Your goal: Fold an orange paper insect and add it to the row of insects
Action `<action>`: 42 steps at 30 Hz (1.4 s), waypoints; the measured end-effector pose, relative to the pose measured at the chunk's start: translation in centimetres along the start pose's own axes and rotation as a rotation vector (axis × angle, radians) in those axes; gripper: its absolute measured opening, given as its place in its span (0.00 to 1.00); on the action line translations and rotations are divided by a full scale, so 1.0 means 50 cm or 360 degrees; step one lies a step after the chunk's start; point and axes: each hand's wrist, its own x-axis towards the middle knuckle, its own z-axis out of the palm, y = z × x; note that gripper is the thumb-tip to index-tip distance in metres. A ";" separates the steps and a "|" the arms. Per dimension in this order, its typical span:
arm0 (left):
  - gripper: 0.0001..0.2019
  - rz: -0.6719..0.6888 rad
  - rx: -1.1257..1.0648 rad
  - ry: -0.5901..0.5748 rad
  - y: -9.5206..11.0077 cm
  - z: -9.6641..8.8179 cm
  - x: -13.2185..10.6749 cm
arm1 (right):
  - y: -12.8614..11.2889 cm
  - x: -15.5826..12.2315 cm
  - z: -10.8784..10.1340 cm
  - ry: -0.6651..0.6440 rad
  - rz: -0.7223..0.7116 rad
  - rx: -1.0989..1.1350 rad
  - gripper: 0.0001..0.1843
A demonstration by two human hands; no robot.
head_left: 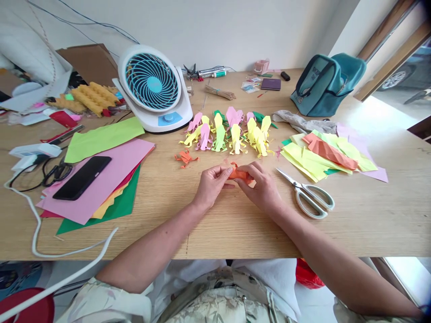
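An orange folded paper piece (240, 174) is held low over the table, pinched between both hands. My left hand (213, 183) grips its left end with thumb and fingers closed. My right hand (261, 185) has its fingers closed over the right part, hiding some of it. A small orange origami figure (185, 158) lies on the wood just left of my left hand. Beyond my hands stand several origami figures in yellow, pink and green, such as a yellow one (236, 140). White-handled scissors (310, 195) lie to the right of my right hand, blades pointing away to the left.
A white and blue fan (151, 85) stands at the back left. Coloured paper sheets (97, 179) bear a black phone (82, 177). Paper pieces (313, 159) are piled at right, before a teal bag (323, 85). A white cable (37, 233) crosses the left front.
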 end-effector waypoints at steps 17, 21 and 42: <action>0.17 -0.0055 -0.0149 -0.0082 0.009 0.000 -0.002 | 0.006 0.000 0.002 0.0105 0.0075 0.0225 0.08; 0.14 -0.0082 -0.0183 -0.0141 0.009 -0.004 0.001 | 0.012 0.002 0.004 0.0144 0.0071 0.0281 0.09; 0.23 0.0520 0.2477 0.0022 0.112 -0.297 0.101 | 0.013 0.006 -0.021 0.0299 0.0210 0.0099 0.09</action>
